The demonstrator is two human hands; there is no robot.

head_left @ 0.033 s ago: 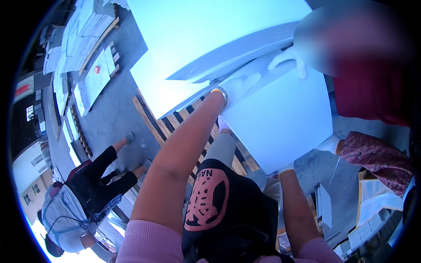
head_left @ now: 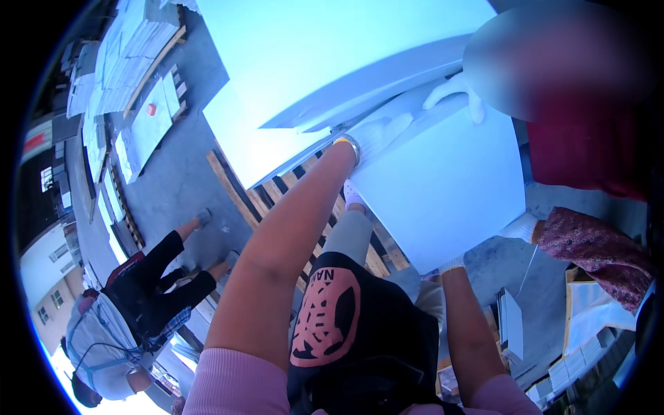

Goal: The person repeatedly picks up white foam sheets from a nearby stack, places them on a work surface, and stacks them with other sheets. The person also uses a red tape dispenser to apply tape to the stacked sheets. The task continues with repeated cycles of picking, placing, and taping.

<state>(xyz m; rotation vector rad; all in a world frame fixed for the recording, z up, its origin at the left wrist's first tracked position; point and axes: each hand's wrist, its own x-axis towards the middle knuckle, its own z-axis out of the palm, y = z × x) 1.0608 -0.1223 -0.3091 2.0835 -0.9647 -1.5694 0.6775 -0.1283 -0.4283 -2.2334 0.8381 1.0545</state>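
A large white board (head_left: 443, 180) lies slanted in front of me, beside a stack of white boards (head_left: 332, 41) on a wooden pallet. My left hand (head_left: 380, 135), in a white glove, rests along the board's far edge with its fingers stretched flat. At the near corner my right hand (head_left: 453, 263), also gloved, grips the board's edge; its fingertips are hidden by the board. A co-worker's gloved hand (head_left: 456, 95) touches the far edge, and the co-worker's other gloved hand (head_left: 520, 227) is at the right edge.
The co-worker in dark red (head_left: 584, 149) stands close at the right. Wooden pallet slats (head_left: 238, 187) show under the stack and by my feet. Another person (head_left: 131, 325) is at the lower left. More board stacks (head_left: 131, 59) stand at the far left, and boxes (head_left: 574, 370) at the lower right.
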